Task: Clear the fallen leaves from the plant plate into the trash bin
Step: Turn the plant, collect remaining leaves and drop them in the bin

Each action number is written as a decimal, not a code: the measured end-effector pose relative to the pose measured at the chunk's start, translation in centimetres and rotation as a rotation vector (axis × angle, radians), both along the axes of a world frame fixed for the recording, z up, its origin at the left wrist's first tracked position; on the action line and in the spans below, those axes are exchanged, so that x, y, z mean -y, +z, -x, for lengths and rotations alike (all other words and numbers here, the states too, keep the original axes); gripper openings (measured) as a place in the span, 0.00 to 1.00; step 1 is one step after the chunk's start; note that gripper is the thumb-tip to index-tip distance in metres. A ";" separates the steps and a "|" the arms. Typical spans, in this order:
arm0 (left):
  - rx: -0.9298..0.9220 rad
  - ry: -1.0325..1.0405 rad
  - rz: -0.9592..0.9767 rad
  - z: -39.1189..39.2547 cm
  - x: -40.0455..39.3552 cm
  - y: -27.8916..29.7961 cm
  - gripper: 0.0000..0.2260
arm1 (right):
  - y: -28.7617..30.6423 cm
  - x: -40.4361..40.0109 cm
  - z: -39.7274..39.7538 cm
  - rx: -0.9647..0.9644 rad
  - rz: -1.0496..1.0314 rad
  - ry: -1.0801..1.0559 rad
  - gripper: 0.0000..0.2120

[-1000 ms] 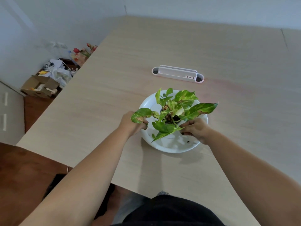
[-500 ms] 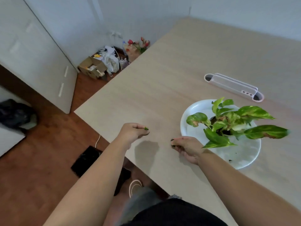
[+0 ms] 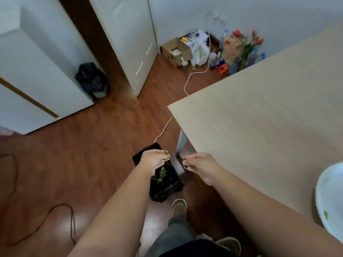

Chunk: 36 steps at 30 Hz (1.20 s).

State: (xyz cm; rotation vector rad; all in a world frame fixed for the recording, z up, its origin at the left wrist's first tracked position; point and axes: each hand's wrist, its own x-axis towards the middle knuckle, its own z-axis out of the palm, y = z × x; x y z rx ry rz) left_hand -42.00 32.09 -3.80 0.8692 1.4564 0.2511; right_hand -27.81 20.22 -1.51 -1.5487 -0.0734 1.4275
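Observation:
A small trash bin (image 3: 165,188) lined with a black bag stands on the wooden floor beside the table corner, with green leaf bits (image 3: 160,175) inside. My left hand (image 3: 155,159) hovers over the bin, fingertips pinched on small green leaf pieces (image 3: 166,154). My right hand (image 3: 199,166) is just right of the bin at the table's edge, fingers pinched on dark leaf scraps (image 3: 184,163). The white plant plate (image 3: 328,201) shows only partly at the right edge, with one green leaf scrap (image 3: 325,215) on it. The plant itself is out of view.
The light wood table (image 3: 269,117) fills the right side. A white cable (image 3: 163,130) runs along the floor past the table leg (image 3: 181,141). A second black-bagged bin (image 3: 91,80) stands by white cabinets. Boxes, bottles and flowers (image 3: 239,47) crowd the far corner. My feet (image 3: 179,206) are below the bin.
My view swung left and down from the table to the floor. Both hands moved off the plate and over the table edge, carrying leaf bits toward the black-lined bin.

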 end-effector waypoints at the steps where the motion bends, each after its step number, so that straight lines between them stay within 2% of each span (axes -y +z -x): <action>1: -0.011 0.024 0.003 1.2 -1.1 -0.6 0.04 | -0.5 -1.7 1.1 0.036 0.022 0.031 0.07; 12: -0.167 0.082 -0.017 7.0 -7.3 -5.5 0.07 | -7.3 -12.6 7.1 0.279 0.233 0.298 0.05; 16: -0.182 0.117 0.045 7.5 -8.4 -6.5 0.06 | -8.9 -14.4 7.9 0.337 0.272 0.358 0.03; 19: -0.179 0.143 0.067 7.8 -8.8 -7.1 0.07 | -10.1 -15.3 8.1 0.392 0.310 0.491 0.09; 23: -0.173 0.153 0.094 7.9 -9.0 -7.7 0.11 | -11.2 -15.9 8.0 0.427 0.291 0.538 0.12; 25: -0.148 0.176 0.120 7.8 -8.9 -7.6 0.13 | -11.4 -16.0 8.2 0.408 0.298 0.521 0.15; 27: -0.139 0.189 0.122 7.6 -8.8 -7.3 0.13 | -11.5 -15.8 8.1 0.296 0.318 0.455 0.15; 31: -0.091 0.142 0.091 6.8 -8.8 -6.1 0.09 | -10.5 -14.8 7.2 0.214 0.287 0.410 0.15; 33: -0.055 0.107 0.006 5.8 -8.7 -5.1 0.10 | -9.2 -13.9 6.4 0.210 0.234 0.412 0.19; 36: 0.014 0.020 -0.138 3.1 -8.2 -2.6 0.09 | -6.5 -11.9 4.8 0.200 0.118 0.339 0.17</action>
